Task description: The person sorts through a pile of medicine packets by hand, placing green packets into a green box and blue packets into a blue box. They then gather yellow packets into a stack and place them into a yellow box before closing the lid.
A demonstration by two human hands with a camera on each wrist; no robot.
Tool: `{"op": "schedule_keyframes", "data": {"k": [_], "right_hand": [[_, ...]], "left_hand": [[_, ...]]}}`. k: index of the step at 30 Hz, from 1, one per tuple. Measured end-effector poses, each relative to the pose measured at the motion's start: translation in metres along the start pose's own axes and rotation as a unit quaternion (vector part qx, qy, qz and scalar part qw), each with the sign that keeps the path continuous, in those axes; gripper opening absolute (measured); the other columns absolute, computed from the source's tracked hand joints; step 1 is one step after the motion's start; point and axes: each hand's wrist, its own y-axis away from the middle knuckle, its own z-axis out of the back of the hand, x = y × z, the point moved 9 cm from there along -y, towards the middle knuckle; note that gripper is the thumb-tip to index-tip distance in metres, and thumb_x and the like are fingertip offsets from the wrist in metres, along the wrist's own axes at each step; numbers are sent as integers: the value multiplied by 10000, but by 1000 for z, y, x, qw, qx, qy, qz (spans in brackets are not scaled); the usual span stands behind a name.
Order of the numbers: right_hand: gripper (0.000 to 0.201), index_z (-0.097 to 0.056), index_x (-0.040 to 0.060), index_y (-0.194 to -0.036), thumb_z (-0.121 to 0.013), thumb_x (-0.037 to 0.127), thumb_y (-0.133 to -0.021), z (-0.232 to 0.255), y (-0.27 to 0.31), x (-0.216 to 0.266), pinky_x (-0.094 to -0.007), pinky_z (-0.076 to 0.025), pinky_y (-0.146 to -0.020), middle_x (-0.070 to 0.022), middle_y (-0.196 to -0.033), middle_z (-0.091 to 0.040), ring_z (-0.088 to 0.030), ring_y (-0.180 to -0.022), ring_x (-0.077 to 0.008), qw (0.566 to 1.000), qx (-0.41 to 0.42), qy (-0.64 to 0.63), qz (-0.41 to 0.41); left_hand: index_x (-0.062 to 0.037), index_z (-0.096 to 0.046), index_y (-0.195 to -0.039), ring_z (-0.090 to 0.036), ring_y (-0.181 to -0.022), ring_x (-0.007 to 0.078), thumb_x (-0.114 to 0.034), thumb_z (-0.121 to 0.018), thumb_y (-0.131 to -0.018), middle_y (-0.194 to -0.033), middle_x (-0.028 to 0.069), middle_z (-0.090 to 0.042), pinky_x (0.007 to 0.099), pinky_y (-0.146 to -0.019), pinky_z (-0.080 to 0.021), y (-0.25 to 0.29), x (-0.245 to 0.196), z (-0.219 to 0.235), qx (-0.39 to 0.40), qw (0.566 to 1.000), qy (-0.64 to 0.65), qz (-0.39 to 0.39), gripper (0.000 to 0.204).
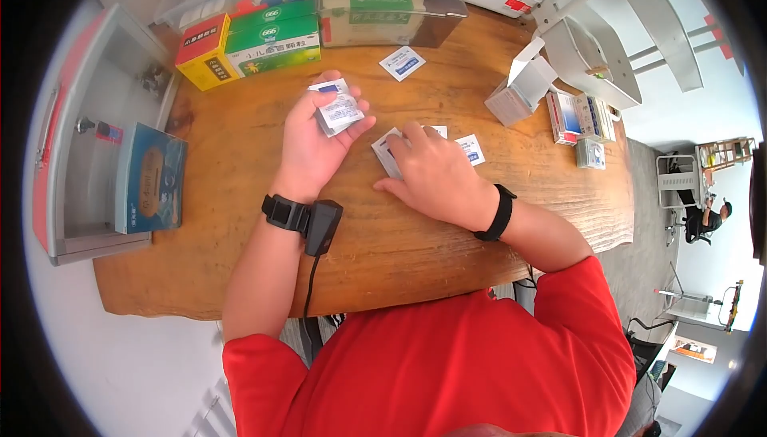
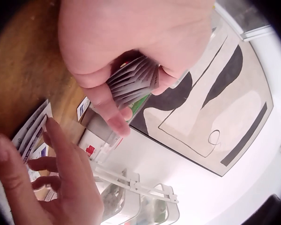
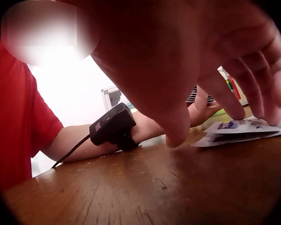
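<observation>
My left hand [image 1: 310, 135] holds a stack of small flat white sachets [image 1: 342, 111] with blue print, thumb on top and fingers around the side. In the left wrist view the edges of the stacked sachets [image 2: 135, 80] fan out between fingers and thumb. To its right, my right hand [image 1: 441, 175] reaches over more such sachets [image 1: 383, 148] lying on the table. Seen from the right wrist, its fingertips [image 3: 273, 115] rest on the top sachets [image 3: 243, 126], while the thumb stays apart from them. One loose sachet [image 1: 471, 149] shows beyond the right hand, and another sachet [image 1: 402, 62] lies farther back.
Green and yellow medicine boxes [image 1: 272, 41] and a clear bin [image 1: 383, 25] of cartons line the back. An opened white carton [image 1: 519, 89] and smaller boxes [image 1: 564, 116] stand at right. A blue box [image 1: 156, 177] leans by a grey cabinet [image 1: 96, 221] at left.
</observation>
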Motion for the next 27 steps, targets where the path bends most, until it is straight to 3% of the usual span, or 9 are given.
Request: {"op": "schedule_keyframes", "data": {"k": [9, 19, 23, 27], "right_hand": [[230, -676, -38, -970, -770, 89, -802, -6, 0, 1, -419, -612, -712, -198, -924, -677, -721, -876, -337, 995, 48, 82, 38], [164, -655, -6, -1002, -667, 0, -839, 4, -2, -38, -466, -594, -706, -176, -871, -691, -707, -838, -364, 998, -67, 18, -2], [219, -668, -16, -1076, -649, -21, -858, 22, -8, -61, -505, -588, -726, -215, -884, -718, -715, -842, -408, 993, -95, -32, -59], [301, -672, -15, -1153, -640, -28, -854, 51, -20, -51, -528, -589, -726, -242, -871, -728, -720, -811, -436, 981, -175, -76, -38]], "left_hand": [[-111, -603, -1343, -718, -1074, 324, -164, -612, -994, -1198, 159, -688, 481, -944, -653, -3, 4, 5, -1, 1000, -9, 14, 354], [-117, -598, -1376, -708, -1127, 342, -189, -599, -1023, -1223, 149, -685, 521, -1004, -622, 0, 9, -3, -4, 999, -34, 22, 361], [-126, -595, -1372, -719, -1124, 335, -274, -622, -1068, -1225, 140, -687, 516, -1001, -623, 1, 10, -6, -13, 997, -71, 26, 340], [-145, -556, -1399, -730, -1124, 297, -387, -668, -1093, -1235, 108, -689, 486, -1010, -624, 4, 16, -14, -50, 984, -167, 21, 406]]}}
